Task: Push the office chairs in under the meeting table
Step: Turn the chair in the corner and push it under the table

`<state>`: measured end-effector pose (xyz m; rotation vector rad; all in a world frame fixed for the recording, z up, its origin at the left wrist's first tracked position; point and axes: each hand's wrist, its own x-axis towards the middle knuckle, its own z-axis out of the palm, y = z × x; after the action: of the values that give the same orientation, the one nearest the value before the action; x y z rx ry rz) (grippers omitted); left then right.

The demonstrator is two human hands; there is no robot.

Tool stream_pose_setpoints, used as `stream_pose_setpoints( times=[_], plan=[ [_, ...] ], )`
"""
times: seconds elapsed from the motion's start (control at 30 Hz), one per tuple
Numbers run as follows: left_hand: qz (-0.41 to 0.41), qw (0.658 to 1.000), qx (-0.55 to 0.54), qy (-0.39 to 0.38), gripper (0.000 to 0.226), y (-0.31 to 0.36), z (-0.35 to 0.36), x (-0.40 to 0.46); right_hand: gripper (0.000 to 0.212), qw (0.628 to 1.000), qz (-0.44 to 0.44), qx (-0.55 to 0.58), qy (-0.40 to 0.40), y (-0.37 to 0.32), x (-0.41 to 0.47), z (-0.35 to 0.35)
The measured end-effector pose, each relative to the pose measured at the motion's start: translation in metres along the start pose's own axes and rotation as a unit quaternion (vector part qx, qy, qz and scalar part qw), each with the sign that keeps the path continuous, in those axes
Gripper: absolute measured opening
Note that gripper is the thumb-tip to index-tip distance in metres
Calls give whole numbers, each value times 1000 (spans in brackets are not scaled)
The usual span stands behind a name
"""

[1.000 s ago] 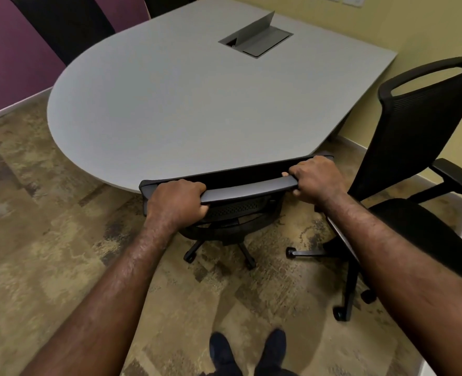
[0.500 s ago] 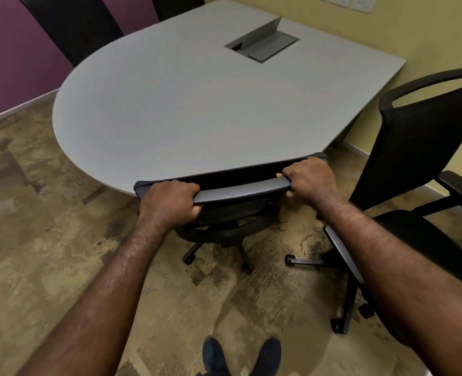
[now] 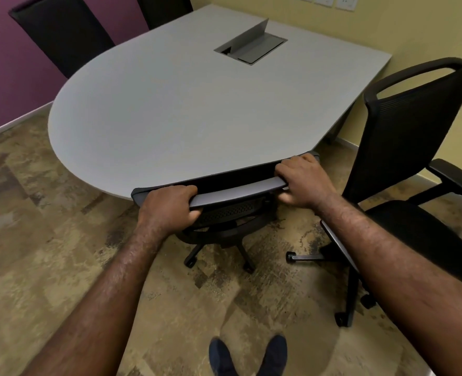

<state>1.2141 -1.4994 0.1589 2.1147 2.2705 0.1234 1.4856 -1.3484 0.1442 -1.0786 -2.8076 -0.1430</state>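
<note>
Both the left hand (image 3: 170, 206) and right hand (image 3: 299, 181) curl their fingers around the top rail of an office chair (image 3: 224, 210) tucked against the meeting table (image 3: 186, 112); even, level pressure should seat it squarely.

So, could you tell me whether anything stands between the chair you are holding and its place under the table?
Nothing visible does. The left hand and right hand grip the top bar of the chair, whose back already meets the rounded edge of the table. The second chair stands off to the right, apart. Under the table is hidden.
</note>
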Motion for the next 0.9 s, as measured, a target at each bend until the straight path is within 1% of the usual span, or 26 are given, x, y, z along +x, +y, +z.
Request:
stream_pose_setpoints(
  times=[0.07,0.13,0.23,0.33,0.47,0.7,0.9],
  plan=[
    [23,999,-34,31,34,-1,1,-2,56,999,1,19,37,1,-12,-1],
    [59,994,-66,56,48,-1,2,-4,75,997,23,42,62,1,-26,-4],
    [106,985,-97,97,59,6,-5,3,89,992,69,57,86,8,-47,-15],
    [139,977,-101,129,63,21,-22,21,93,986,110,59,110,21,-64,-29],
    [189,966,-98,146,69,52,-46,54,96,977,153,36,143,50,-80,-54],
    [265,950,-57,157,72,123,-75,126,102,965,219,-2,142,118,-103,-80],
    [305,935,-27,177,69,194,-86,188,99,956,249,-9,154,192,-126,-92]
  ],
)
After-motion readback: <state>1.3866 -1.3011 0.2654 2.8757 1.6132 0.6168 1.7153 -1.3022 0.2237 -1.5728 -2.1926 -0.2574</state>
